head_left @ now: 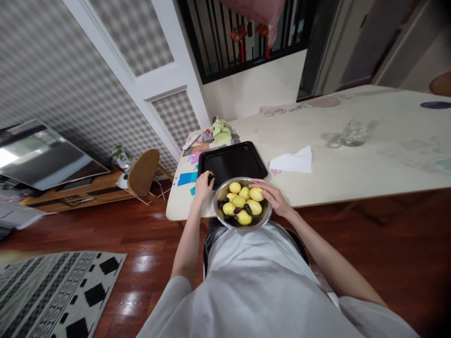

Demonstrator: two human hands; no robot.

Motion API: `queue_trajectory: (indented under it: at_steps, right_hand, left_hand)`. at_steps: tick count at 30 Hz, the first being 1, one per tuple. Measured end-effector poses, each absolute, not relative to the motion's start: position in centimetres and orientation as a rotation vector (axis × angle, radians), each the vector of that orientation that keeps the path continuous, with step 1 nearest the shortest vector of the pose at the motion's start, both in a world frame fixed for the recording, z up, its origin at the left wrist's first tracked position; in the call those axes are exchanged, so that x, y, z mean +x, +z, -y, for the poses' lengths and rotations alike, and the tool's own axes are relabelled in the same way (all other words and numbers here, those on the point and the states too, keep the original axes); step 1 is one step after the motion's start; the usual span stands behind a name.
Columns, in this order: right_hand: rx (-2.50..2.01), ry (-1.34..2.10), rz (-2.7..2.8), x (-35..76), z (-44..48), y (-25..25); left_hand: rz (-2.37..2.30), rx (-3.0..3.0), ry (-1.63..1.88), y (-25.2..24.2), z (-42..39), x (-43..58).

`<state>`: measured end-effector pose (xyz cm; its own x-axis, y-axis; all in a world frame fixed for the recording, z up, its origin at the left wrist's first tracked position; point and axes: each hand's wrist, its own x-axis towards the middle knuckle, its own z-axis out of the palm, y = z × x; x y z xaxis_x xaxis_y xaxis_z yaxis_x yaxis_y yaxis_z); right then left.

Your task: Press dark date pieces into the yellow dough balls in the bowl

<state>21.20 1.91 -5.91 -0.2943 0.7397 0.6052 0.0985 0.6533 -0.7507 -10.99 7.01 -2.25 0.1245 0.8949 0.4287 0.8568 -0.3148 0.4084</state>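
Observation:
A steel bowl stands at the near edge of the table, holding several yellow lemons and several small dark, oblong pieces. My right hand grips the bowl's right side, its fingers over the rim and the thumb side against a lemon. Left of the bowl, my left hand rests by the near left corner of a black baking tray. Its fingers are curled, and something dark shows between thumb and forefinger; I cannot tell it from the tray behind.
Beyond the tray lie a light green packet and small items. A folded white paper lies right of the tray, with a clear glass further right on the white table. A wooden chair stands left.

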Motion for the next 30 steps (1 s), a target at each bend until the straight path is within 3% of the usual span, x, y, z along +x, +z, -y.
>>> queue_trajectory:
  at_steps: [15, 23, 30]
  right_hand:
    - [-0.683, 0.725, 1.788, 21.4, -1.9, -5.8]
    - [-0.676, 0.711, 1.784, 21.2, -1.9, -5.7]
    - [-0.679, 0.728, 1.785, 21.2, -1.8, -5.6]
  left_hand:
    - [-1.942, 2.273, 0.922, -2.4, -6.2, -11.4]
    - [-1.615, 2.354, 1.168, -0.6, -4.3, -11.2]
    - [-1.193, 2.596, 0.626, 4.1, 0.5, -9.0]
